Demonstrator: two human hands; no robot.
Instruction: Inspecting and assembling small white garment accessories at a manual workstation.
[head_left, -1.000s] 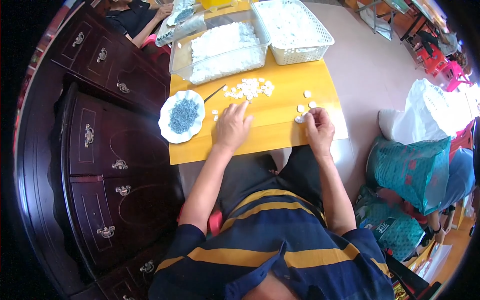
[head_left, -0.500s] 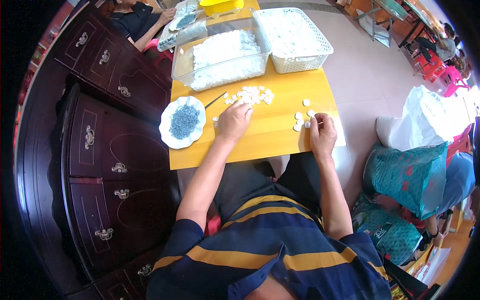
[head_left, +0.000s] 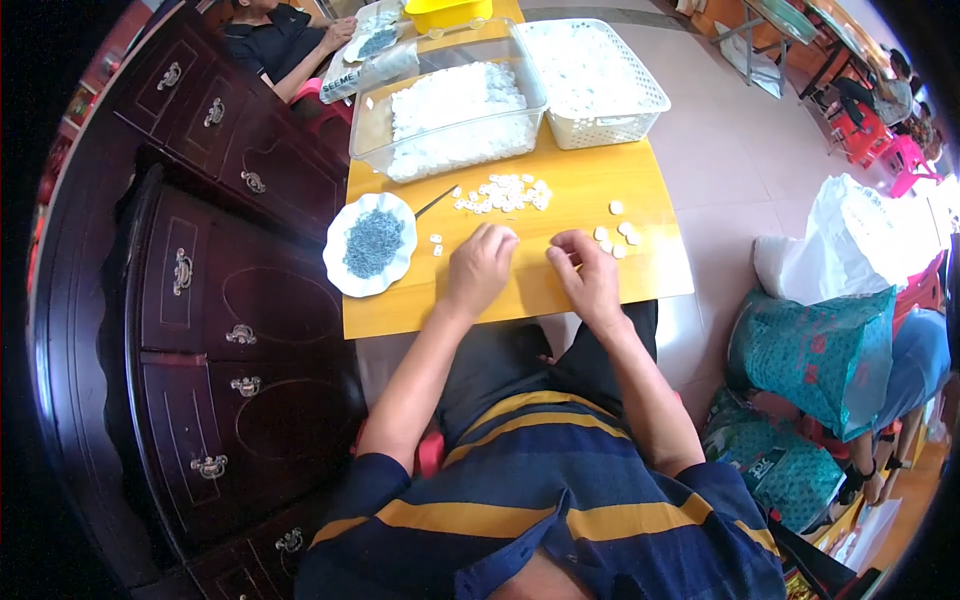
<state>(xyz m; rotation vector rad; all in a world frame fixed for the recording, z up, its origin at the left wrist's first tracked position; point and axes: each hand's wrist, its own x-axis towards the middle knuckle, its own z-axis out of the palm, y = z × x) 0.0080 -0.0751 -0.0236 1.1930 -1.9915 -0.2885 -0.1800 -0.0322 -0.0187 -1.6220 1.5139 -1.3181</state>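
Observation:
My left hand (head_left: 480, 268) is over the yellow table with its fingertips pinched together; what they hold, if anything, is too small to name. Close to its right, my right hand (head_left: 588, 280) has thumb and forefinger curled toward each other, and their contents cannot be made out. Beyond my left hand lies a loose pile of small white plastic pieces (head_left: 505, 193), with a couple more (head_left: 437, 245) near the plate. Several round white pieces (head_left: 618, 236) lie beyond my right hand. A white scalloped plate (head_left: 337, 262) at the left holds a heap of small blue-grey slivers (head_left: 374, 243).
A thin dark stick (head_left: 436, 201) lies beside the plate. At the table's far side stand a clear bin (head_left: 450, 150) and a white perforated basket (head_left: 605, 130), both full of white pieces. Dark drawers (head_left: 240, 270) border the left; teal sacks (head_left: 815, 350) stand right. Another person sits at far left.
My right hand has moved left and nearer, away from the round white pieces. My left hand has drawn back from the pile, so the two hands are now closer together.

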